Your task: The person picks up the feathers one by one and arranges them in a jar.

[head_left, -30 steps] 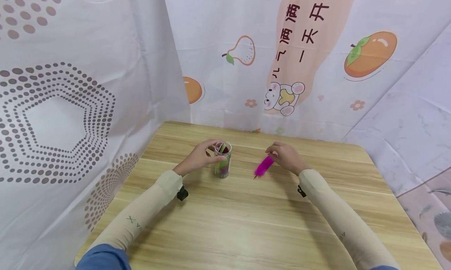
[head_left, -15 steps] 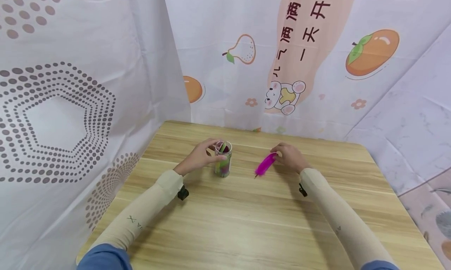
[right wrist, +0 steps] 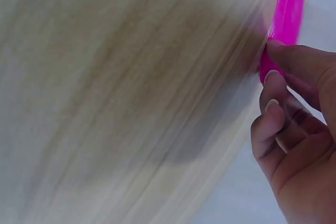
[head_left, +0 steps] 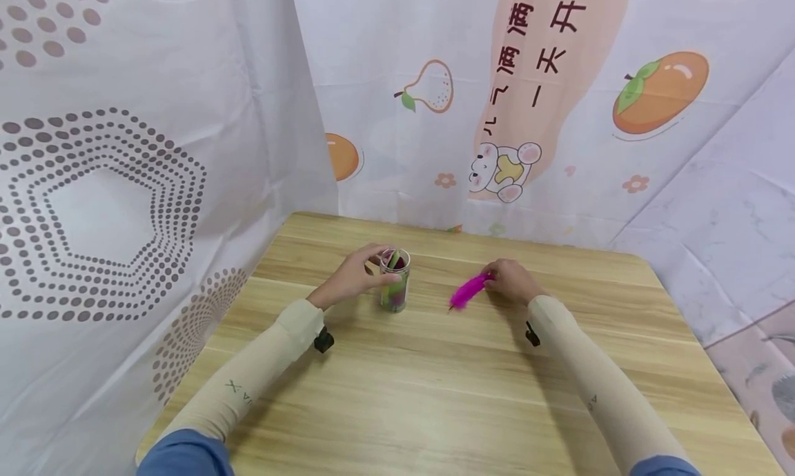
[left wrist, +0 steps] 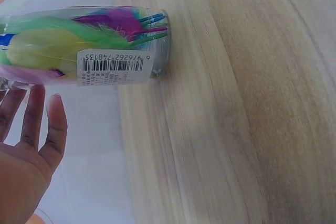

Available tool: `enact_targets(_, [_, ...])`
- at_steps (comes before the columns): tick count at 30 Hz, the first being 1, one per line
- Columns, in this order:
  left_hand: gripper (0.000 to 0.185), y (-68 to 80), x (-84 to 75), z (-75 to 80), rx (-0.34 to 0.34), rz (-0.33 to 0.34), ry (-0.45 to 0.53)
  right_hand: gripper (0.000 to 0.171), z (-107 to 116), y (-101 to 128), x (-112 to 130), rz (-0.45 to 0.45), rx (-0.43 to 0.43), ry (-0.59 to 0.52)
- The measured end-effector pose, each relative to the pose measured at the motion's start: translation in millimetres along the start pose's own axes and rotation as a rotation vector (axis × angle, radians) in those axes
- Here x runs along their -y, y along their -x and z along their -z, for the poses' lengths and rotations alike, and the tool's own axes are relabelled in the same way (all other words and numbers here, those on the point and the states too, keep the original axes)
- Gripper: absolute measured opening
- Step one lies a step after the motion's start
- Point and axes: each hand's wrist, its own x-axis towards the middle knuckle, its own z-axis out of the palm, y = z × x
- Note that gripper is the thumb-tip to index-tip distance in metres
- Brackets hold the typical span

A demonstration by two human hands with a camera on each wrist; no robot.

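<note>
A clear glass jar (head_left: 396,298) stands upright on the wooden table, filled with colourful feathers. My left hand (head_left: 349,281) holds it near the rim, thumb on the near side and fingers behind. In the left wrist view the jar (left wrist: 105,45) shows a barcode label, with green, yellow, purple and blue feathers (left wrist: 44,45) inside. To the right of the jar, my right hand (head_left: 511,281) pinches a magenta feather (head_left: 468,292) by its broad end, the quill pointing toward the near left. The right wrist view shows the feather (right wrist: 289,9) between thumb and fingertips.
The light wooden table (head_left: 422,386) reaches back to a white printed curtain (head_left: 385,165). Another dotted curtain (head_left: 99,207) hangs along the left side. A dark wrist camera (head_left: 324,340) sits under the left wrist.
My right hand has moved slightly right, drawing the feather a little with it, and the feather lies at a flatter angle. The left hand stays on the jar.
</note>
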Motion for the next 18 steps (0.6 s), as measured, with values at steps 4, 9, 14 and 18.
enact_targets(4, [0.065, -0.7, -1.1, 0.8, 0.001, 0.003, -0.005, 0.012, 4.1, 3.1, -0.9, -0.036, 0.033, -0.033])
enact_targets(9, [0.066, -0.4, -2.0, 1.0, 0.004, 0.002, -0.003, 0.008, 7.1, 8.9, -2.3, -0.028, 0.029, -0.025])
enact_targets(14, [0.073, -1.1, -1.1, 1.5, 0.000, -0.003, -0.016, 0.012, 7.4, 14.6, -6.6, -0.001, 0.002, -0.031])
enact_targets(18, [0.078, -1.0, -0.6, 1.5, 0.000, -0.015, -0.020, 0.015, 7.3, 20.0, -10.6, -0.010, -0.019, -0.101])
